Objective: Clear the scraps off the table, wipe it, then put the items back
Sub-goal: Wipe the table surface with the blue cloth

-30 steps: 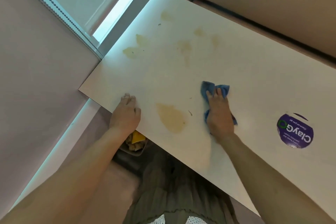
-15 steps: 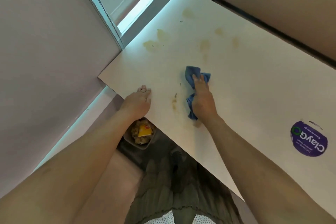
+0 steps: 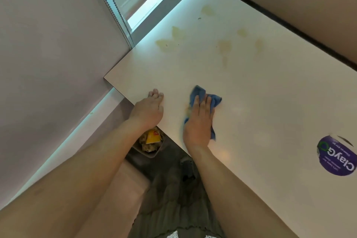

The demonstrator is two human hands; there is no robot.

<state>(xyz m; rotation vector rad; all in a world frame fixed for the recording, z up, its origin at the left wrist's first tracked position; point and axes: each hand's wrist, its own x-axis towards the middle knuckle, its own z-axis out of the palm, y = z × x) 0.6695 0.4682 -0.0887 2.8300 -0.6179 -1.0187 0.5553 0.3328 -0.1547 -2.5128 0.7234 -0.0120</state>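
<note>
Round purple sticker (image 3: 336, 155) reads "ClayGo", upside down to the wearer. Blue cloth (image 3: 213, 100) lies on the tabletop (image 3: 270, 92) near the front edge, long axis running away from the person. Right hand (image 3: 199, 121) presses it with straight fingers. Left hand (image 3: 148, 110) rests flat at the edge. The large brown stain seen 1.0 s ago is now a faint smear beside the cloth.

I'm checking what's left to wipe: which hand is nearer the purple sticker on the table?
Right. The right hand presses the blue cloth on the table, left of the purple sticker in the picture; the left hand rests on the table's edge, farther away.
</note>
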